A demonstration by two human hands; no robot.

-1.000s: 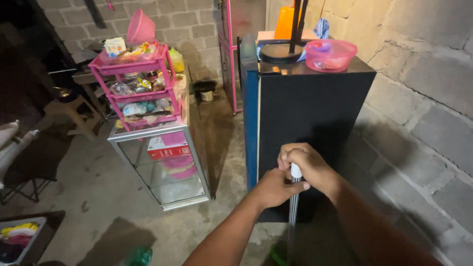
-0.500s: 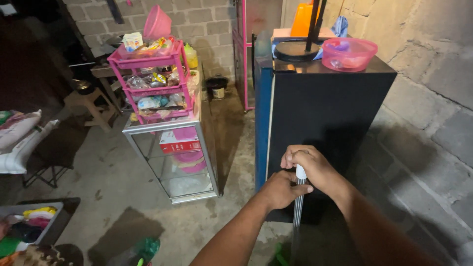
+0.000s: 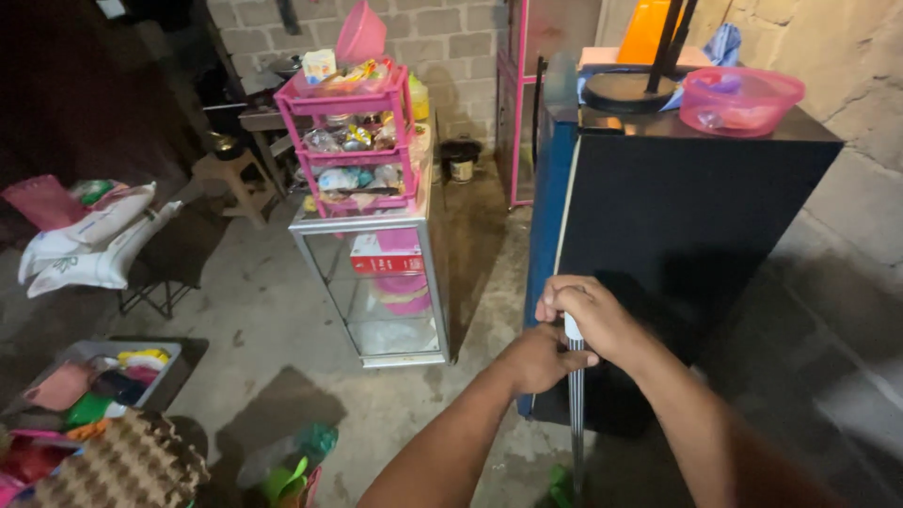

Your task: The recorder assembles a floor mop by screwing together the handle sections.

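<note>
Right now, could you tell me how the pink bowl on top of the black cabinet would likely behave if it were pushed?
The pink bowl looks like thin translucent plastic, so probably light and easily slid. It sits near the edge of the black cabinet, so a push might send it off. Its wide, low shape suggests sliding rather than tipping.

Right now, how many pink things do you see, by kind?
Pink shelf rack: 1
Pink bowl on the black cabinet: 1
Pink bucket on top of the rack: 1
Pink bag at left: 1
Total: 4
</note>
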